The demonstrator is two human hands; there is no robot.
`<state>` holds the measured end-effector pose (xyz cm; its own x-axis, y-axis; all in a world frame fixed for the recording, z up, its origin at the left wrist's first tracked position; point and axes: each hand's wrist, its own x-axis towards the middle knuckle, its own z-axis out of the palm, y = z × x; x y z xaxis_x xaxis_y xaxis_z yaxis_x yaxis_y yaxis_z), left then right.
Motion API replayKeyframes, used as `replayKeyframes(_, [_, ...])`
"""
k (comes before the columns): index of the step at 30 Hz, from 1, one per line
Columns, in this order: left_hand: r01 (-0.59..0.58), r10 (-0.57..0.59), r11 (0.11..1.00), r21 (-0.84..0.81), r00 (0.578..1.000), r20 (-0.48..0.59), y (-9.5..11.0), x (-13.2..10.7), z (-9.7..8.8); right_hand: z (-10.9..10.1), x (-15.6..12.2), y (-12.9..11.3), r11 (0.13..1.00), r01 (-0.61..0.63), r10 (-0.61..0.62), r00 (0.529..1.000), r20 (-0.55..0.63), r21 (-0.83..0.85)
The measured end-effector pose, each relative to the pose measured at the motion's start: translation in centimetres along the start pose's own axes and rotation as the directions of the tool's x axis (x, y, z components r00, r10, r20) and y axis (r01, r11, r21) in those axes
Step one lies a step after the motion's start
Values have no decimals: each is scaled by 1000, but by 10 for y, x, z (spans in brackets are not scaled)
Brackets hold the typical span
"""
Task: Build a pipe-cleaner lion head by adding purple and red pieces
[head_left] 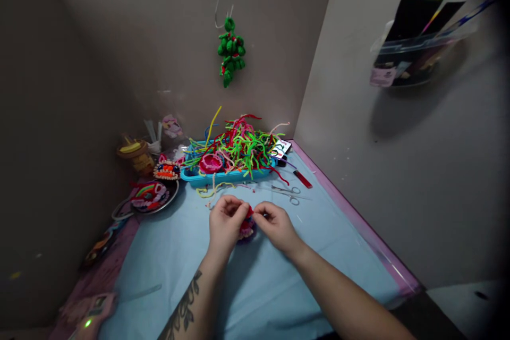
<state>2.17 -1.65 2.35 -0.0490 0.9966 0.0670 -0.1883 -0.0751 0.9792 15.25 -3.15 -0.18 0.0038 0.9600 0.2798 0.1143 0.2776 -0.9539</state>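
My left hand (228, 223) is closed on a small fuzzy pipe-cleaner piece (246, 230) in red, pink and purple, low over the blue cloth. Thumb and forefinger of my right hand (278, 224) are pinched together at the red upper edge of the same piece; the exact bit between them is too small to make out. Much of the piece is hidden behind my left fingers. Beyond the hands lie a yellow pipe cleaner (223, 186) and, to the right, a pair of scissors (287, 190).
A blue tray (227, 178) heaped with coloured pipe cleaners stands at the back. To its left is a metal plate (175, 194) with finished-looking fuzzy pieces. A red-handled tool (303, 179) lies right. A pink device (93, 313) glows green at lower left. Grey partitions (159, 37) enclose the table.
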Motion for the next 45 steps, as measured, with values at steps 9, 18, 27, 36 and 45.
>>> replayKeyframes(9, [62, -61, 994, -90, 998, 6, -1, 1, 2, 1, 1, 4, 981, -112, 102, 992, 71, 160])
replayKeyframes(18, [-15, 12, 998, 56, 999, 41, -10, -1, 2, 4, 1, 3, 988, -55, 65, 996, -61, 141])
replayKeyframes(27, [-12, 11, 1000, 21, 1000, 24, -15, 0, 3, 1, -1, 3, 998, 60, -62, 988, -144, -21])
replayKeyframes(36, [161, -155, 985, -61, 983, 102, -16, 5, -3, -1, 6, 5, 943, -229, 235, 972, 6, 243])
replayKeyframes(45, [412, -354, 908, -80, 854, 381, -14, 12, -15, -12, 5, 5, 876, -345, 281, 933, 226, 338])
